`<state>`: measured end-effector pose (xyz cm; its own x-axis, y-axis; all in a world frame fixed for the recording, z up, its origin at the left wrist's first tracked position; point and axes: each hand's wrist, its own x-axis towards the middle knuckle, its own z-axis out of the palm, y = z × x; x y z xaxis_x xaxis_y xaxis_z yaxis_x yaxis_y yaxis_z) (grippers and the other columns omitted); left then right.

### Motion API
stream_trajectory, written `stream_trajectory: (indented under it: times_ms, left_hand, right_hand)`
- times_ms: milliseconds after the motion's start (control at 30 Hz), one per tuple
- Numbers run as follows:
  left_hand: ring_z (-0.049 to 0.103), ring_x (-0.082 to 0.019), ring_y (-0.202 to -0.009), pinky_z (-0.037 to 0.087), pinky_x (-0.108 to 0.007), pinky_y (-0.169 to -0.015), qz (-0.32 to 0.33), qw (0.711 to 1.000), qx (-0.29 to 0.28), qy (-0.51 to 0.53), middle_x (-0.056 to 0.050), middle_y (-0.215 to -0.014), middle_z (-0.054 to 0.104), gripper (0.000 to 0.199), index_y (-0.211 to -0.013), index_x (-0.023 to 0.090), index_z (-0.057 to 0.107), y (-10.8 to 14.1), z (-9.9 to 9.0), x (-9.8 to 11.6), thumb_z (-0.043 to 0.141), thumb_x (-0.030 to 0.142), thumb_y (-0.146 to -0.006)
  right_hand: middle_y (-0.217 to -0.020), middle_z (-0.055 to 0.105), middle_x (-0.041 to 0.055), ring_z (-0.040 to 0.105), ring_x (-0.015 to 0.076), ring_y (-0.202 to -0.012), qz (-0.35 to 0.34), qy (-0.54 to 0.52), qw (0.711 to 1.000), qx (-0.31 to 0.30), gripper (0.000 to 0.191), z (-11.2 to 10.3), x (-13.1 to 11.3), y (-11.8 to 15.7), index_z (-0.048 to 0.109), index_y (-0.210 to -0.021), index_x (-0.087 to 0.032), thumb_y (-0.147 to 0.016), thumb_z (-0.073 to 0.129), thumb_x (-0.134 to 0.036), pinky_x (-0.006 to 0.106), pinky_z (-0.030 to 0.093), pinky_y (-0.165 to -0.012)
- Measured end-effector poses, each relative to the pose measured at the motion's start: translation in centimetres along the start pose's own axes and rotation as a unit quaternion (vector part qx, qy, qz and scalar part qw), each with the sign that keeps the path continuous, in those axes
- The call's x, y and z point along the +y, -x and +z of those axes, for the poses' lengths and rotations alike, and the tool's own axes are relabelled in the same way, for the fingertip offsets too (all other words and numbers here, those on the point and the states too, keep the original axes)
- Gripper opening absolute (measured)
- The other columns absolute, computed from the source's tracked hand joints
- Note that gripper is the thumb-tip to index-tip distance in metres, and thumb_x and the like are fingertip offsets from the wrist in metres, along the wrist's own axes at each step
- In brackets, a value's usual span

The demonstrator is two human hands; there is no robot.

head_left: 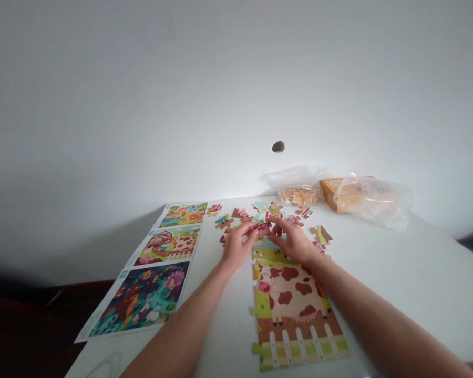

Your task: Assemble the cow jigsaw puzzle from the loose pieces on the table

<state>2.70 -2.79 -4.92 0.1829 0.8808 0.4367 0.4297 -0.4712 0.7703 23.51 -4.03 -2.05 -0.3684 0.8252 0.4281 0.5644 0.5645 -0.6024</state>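
My left hand (238,245) and my right hand (290,239) meet over the far end of the joined puzzle section (295,302). Between their fingertips is a small reddish-pink puzzle piece (263,229), touched by both hands with thumb and fingers closed on it. The joined section shows a brown-spotted cow above a white fence and lies flat under my right wrist. Loose puzzle pieces (223,220) are scattered beyond and around my hands, some partly hidden behind the fingers.
On the left lies a sheet with three pictures (167,244). At the back stand a bag of puzzle pieces (300,196) and an orange box (331,194) under clear plastic (382,202). More loose pieces (322,234) lie right of my right hand. A white wall borders the table.
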Motion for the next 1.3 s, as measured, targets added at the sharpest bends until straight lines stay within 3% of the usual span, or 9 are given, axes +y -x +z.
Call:
stream_trajectory:
  times_ms: [167,400,633,733,833,900,1033,1133,1300]
  left_hand:
    - [0.068,-0.021,-0.098,0.05,-0.037,-0.09,-0.012,0.989,-0.002,-0.147,-0.003,-0.098,0.075,0.033,-0.122,0.023,0.06,0.3,-0.3,0.4,0.057,0.028,-0.09]
    - [0.06,-0.024,-0.111,0.042,-0.042,-0.099,0.0,0.969,-0.016,-0.246,-0.002,-0.112,0.071,0.018,-0.102,0.026,0.07,0.5,-0.5,0.7,0.061,0.024,-0.087]
    - [0.056,-0.026,-0.119,0.038,-0.047,-0.105,-0.006,0.969,-0.026,-0.246,-0.002,-0.122,0.068,0.018,-0.1,0.028,0.073,0.6,-0.3,0.7,0.064,0.024,-0.084]
    - [0.055,-0.027,-0.12,0.037,-0.048,-0.106,-0.008,0.969,-0.033,-0.246,-0.003,-0.123,0.067,0.018,-0.099,0.028,0.074,0.6,-0.3,0.7,0.065,0.026,-0.084]
    - [0.054,-0.027,-0.121,0.037,-0.048,-0.106,-0.009,0.968,-0.036,-0.249,-0.003,-0.124,0.066,0.018,-0.099,0.028,0.074,0.6,-0.3,0.8,0.066,0.027,-0.083]
    - [0.054,-0.027,-0.12,0.037,-0.048,-0.105,-0.009,0.967,-0.037,-0.252,-0.003,-0.124,0.066,0.019,-0.099,0.028,0.074,0.6,-0.3,0.8,0.067,0.027,-0.082]
    - [0.054,-0.027,-0.117,0.039,-0.046,-0.103,-0.008,0.964,-0.034,-0.264,-0.004,-0.121,0.064,0.021,-0.101,0.029,0.074,0.7,-0.4,0.9,0.069,0.029,-0.081]
    - [0.055,-0.028,-0.114,0.041,-0.045,-0.1,-0.01,0.96,-0.028,-0.277,-0.005,-0.118,0.063,0.026,-0.107,0.029,0.072,0.7,-0.4,0.9,0.069,0.03,-0.08]
    - [0.054,-0.029,-0.111,0.043,-0.045,-0.097,-0.011,0.957,-0.032,-0.288,-0.007,-0.116,0.062,0.027,-0.108,0.029,0.073,0.7,-0.4,1.0,0.069,0.032,-0.081]
  right_hand:
    - [-0.084,0.069,0.0,0.063,0.0166,-0.077,0.1,0.048,0.992,0.054,0.043,0.2,1.1,-0.3,0.057,-0.13,-0.022,-0.088,0.06,-0.023,0.027,0.045,-0.076]
    - [-0.09,0.071,0.0028,0.063,0.0194,-0.083,0.207,0.138,0.967,0.053,0.049,-0.1,3.0,-0.7,0.057,-0.135,-0.019,-0.087,0.061,-0.028,0.028,0.045,-0.077]
    - [-0.095,0.071,0.0044,0.062,0.021,-0.091,0.22,0.165,0.961,0.037,0.049,-0.1,3.0,-0.9,0.058,-0.134,-0.021,-0.086,0.063,-0.032,0.029,0.044,-0.082]
    - [-0.098,0.071,0.003,0.061,0.0216,-0.095,0.176,0.168,0.97,0.008,0.04,-0.2,2.6,-0.8,0.066,-0.124,-0.025,-0.084,0.066,-0.032,0.03,0.043,-0.086]
    - [-0.099,0.071,0.0002,0.06,0.0205,-0.098,0.114,0.148,0.982,-0.026,0.042,-0.3,2.0,-0.7,0.063,-0.128,-0.03,-0.086,0.063,-0.029,0.031,0.041,-0.091]
    - [-0.1,0.071,0.0009,0.06,0.0206,-0.1,0.108,0.157,0.981,-0.025,0.04,-0.6,1.8,-0.7,0.063,-0.127,-0.029,-0.088,0.06,-0.027,0.032,0.039,-0.094]
    - [-0.112,0.066,0.0084,0.053,0.0275,-0.111,0.223,0.251,0.941,0.051,0.037,-1.4,2.2,-0.8,0.065,-0.123,-0.025,-0.088,0.058,-0.031,0.04,0.037,-0.096]
    - [-0.118,0.061,0.0127,0.05,0.0331,-0.113,0.299,0.293,0.906,0.053,0.041,-2.0,2.9,-0.7,0.065,-0.122,-0.026,-0.086,0.06,-0.044,0.046,0.037,-0.094]
    - [-0.117,0.061,0.0113,0.051,0.0332,-0.111,0.294,0.285,0.911,0.035,0.038,-2.1,3.4,-0.6,0.068,-0.115,-0.026,-0.086,0.058,-0.048,0.047,0.035,-0.094]
